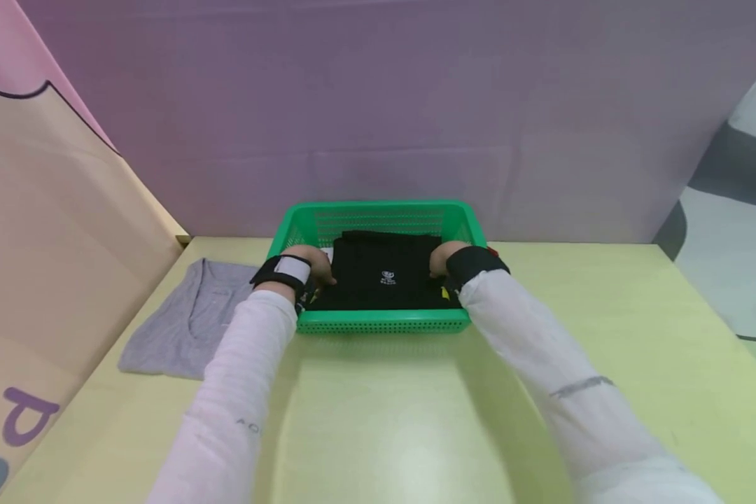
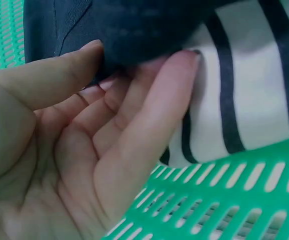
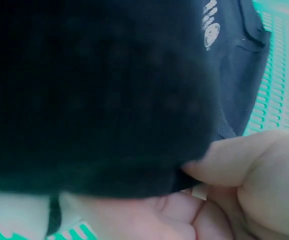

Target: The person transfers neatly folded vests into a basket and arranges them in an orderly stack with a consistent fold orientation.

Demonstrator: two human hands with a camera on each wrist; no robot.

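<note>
Both hands [image 1: 378,262] gripping folded black shirt [image 1: 383,273] in green basket [image 1: 378,320]

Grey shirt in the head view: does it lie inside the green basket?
No, the grey shirt lies flat on the table, left of the green basket.

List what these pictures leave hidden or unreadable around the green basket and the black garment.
- Head view: the white logo on the black garment is too small to read.
- Head view: the fingertips of the left hand and right hand are hidden by the garment's edges.
- Left wrist view: the striped cloth is mostly covered by the garment and cut off by the frame.
- Right wrist view: the garment, close and blurred, blocks most of the green basket.
</note>
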